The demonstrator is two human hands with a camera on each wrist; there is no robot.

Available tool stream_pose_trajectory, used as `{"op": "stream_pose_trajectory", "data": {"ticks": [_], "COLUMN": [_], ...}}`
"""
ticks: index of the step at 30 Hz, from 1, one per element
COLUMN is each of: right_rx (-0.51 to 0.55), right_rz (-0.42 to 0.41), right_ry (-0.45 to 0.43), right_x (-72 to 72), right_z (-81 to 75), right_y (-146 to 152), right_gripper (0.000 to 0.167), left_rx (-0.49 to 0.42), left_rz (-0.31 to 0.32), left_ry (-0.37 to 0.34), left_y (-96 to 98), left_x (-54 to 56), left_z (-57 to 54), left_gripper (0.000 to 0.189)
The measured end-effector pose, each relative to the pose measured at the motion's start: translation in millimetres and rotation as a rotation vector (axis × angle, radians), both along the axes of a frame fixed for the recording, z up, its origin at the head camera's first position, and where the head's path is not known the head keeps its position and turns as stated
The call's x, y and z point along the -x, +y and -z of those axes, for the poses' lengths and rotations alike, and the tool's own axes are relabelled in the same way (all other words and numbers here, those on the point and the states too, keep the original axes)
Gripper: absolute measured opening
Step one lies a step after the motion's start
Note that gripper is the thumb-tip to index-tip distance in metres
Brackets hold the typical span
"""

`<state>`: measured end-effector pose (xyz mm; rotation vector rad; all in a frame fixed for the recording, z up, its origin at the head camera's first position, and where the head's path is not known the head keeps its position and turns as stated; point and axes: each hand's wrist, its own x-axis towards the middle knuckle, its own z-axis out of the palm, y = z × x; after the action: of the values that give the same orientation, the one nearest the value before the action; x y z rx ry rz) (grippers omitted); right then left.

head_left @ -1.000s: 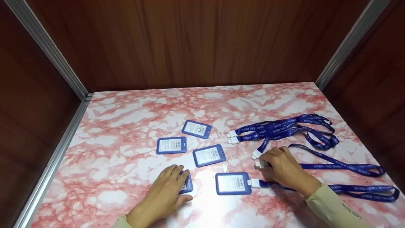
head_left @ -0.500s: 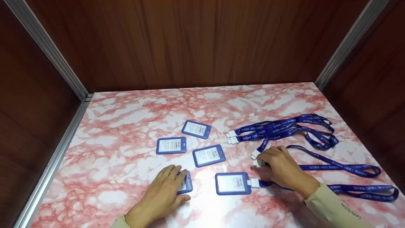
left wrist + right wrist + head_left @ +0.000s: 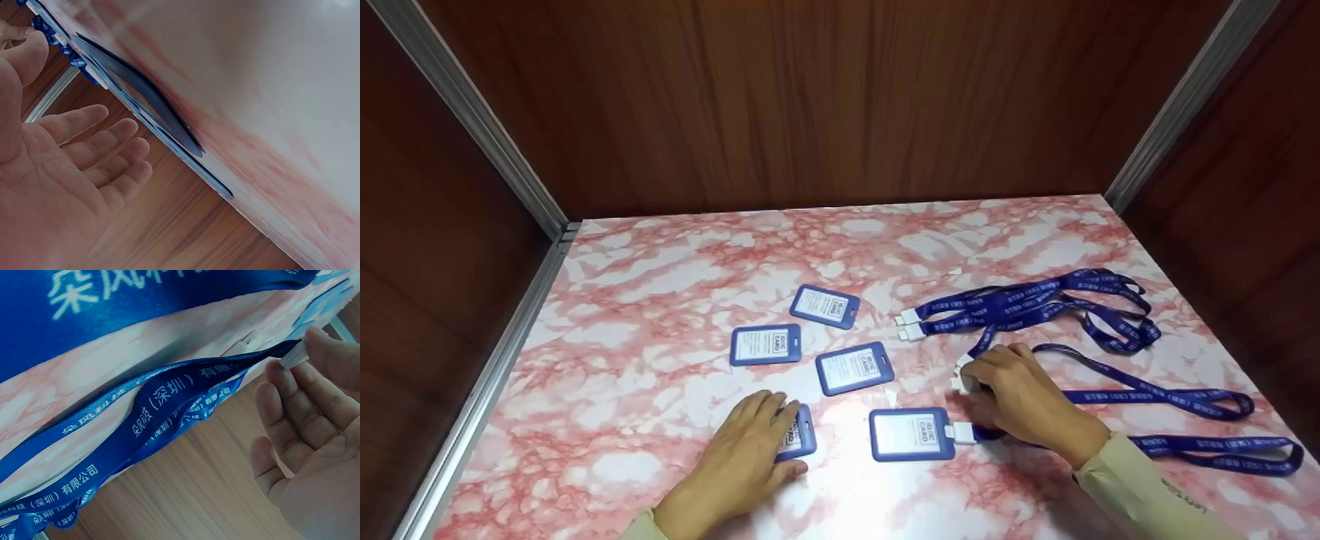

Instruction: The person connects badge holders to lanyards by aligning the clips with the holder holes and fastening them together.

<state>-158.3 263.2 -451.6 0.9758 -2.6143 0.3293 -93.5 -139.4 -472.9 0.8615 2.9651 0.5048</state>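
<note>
My left hand (image 3: 739, 457) lies over a blue-framed ID card holder (image 3: 805, 433), covering its left part. Its fingers (image 3: 121, 132) are extended in the left wrist view, where the holder (image 3: 143, 87) shows nearly edge-on and nothing is gripped. My right hand (image 3: 1027, 405) pinches the white plastic end (image 3: 295, 355) of a blue printed lanyard (image 3: 1140, 396) between thumb and index finger. Just in front of that hand, another card holder (image 3: 911, 435) has a lanyard (image 3: 1222, 446) joined by a white clip (image 3: 960, 433).
Three more card holders, an upper one (image 3: 825, 306), a left one (image 3: 765, 345) and a middle one (image 3: 855, 368), lie loose beyond my left hand. Several lanyards (image 3: 1035, 300) are bunched at the right. Wooden panels (image 3: 840, 97) wall in the marbled table (image 3: 660, 255).
My right hand has slid a little to the left, drawing the pinched lanyard with it towards the card holders. My left hand has barely shifted.
</note>
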Motion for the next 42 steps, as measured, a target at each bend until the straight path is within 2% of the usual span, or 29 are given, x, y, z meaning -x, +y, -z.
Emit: {"op": "stream_pose_trajectory", "data": {"ticks": [13,29,37,42], "right_rx": [0.007,0.039,0.048,0.051], "right_rz": [0.005,-0.039,-0.059,-0.057], "right_ry": [-0.022,0.02,0.024,0.008], "right_x": [0.3,2.2,4.3,5.1], "right_z": [-2.7,-2.6,-2.8,-2.3], "right_y": [-7,-14,-18,-22], "right_gripper": [0.025,0.027,0.029,0.023], "left_rx": [0.007,0.009,-0.029,-0.045], "left_rz": [-0.013,-0.008,-0.015,-0.017], "left_ry": [0.003,0.027,0.035,0.039], "left_y": [-0.7,-0.8,-4.7,-7.8], "left_x": [1.8,0.6,-0.2,-0.9], "left_z": [-0.8,-1.9,-1.6,-1.1], "left_gripper": [0.08,0.08,0.082,0.082]}}
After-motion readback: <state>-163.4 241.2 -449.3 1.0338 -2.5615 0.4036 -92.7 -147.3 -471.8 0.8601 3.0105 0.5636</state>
